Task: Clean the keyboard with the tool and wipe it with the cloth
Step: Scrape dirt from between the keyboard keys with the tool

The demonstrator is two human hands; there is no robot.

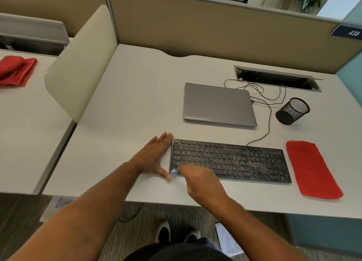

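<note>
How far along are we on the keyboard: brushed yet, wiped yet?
Brushing is in hand, not finished. The right hand works a small blue tool at the near left corner of the keyboard, which the flat left hand steadies. Pale crumbs still speckle the middle and right keys. Wiping is left: the red cloth lies untouched to its right.

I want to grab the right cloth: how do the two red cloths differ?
The red cloth on the right lies spread flat beside the keyboard; the red cloth at far left is bunched and folded. The first shares the keyboard's desk; the second sits on the neighbouring desk beyond the divider. Both are the same red.
</note>
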